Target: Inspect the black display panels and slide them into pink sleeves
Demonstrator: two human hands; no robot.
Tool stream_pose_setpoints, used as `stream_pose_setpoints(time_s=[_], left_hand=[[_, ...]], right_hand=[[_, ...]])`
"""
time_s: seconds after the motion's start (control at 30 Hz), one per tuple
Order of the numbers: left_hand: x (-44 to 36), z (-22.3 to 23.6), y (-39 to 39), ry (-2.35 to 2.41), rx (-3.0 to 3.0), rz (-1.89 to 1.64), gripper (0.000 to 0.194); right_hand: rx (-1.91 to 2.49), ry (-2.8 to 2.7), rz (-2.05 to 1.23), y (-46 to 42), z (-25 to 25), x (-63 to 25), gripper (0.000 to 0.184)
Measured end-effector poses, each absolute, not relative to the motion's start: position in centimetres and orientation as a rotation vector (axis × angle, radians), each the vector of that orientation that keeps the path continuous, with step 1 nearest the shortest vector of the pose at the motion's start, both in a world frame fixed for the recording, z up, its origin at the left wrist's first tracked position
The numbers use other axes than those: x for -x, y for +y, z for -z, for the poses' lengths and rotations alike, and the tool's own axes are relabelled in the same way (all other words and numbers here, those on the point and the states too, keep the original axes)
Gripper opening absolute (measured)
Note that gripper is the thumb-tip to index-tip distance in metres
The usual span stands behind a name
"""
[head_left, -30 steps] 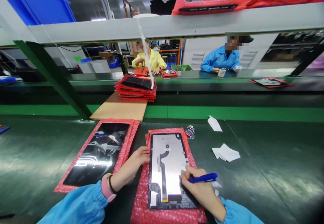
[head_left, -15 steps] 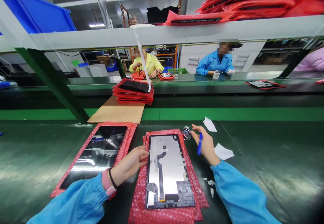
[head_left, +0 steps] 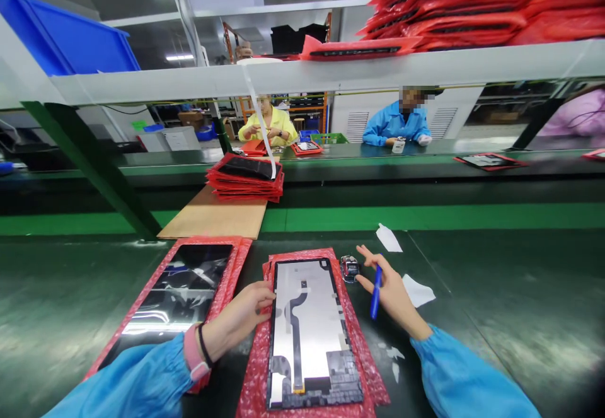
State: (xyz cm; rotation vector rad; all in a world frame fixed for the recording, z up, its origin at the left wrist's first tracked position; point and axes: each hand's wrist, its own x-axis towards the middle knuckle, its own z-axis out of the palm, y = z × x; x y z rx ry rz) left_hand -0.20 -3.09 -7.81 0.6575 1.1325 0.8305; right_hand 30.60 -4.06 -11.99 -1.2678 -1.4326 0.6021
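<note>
A tablet screen (head_left: 309,336), its silver back up with a dark flex cable along it, lies on red bubble-wrap bags (head_left: 255,367). My left hand (head_left: 253,307) has its bent fingers on the screen's left edge. In my right hand (head_left: 390,285) a blue pen (head_left: 376,292) is held tucked against the fingers, while thumb and forefinger are spread apart. Just left of those fingertips sits a small chrome tally counter (head_left: 350,268), by the screen's top right corner. Whether the thumb touches it I cannot tell. Left of my left hand, another screen (head_left: 179,298) lies glossy face up on red bubble wrap.
Scraps of white paper (head_left: 389,238) and clear film bits (head_left: 396,371) lie on the right. A stack of red-bagged screens (head_left: 246,178) sits on a brown board (head_left: 208,216). Overhead runs a white shelf (head_left: 227,84). Co-workers sit across the green-edged line.
The tally counter has shifted slightly nearer me and lies turned differently. My right thumb and forefinger have spread wider, and the pen's lower end has swung down. The view has tilted slightly upward.
</note>
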Motion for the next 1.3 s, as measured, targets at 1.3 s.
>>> stream_pose_setpoints(time_s=[1.3], left_hand=[[0.2, -1.7, -2.2, 0.606, -1.068, -1.26, 0.056]], right_hand=[[1.053, -1.336, -1.068, -8.3, 0.7, -23.9, 0.025]])
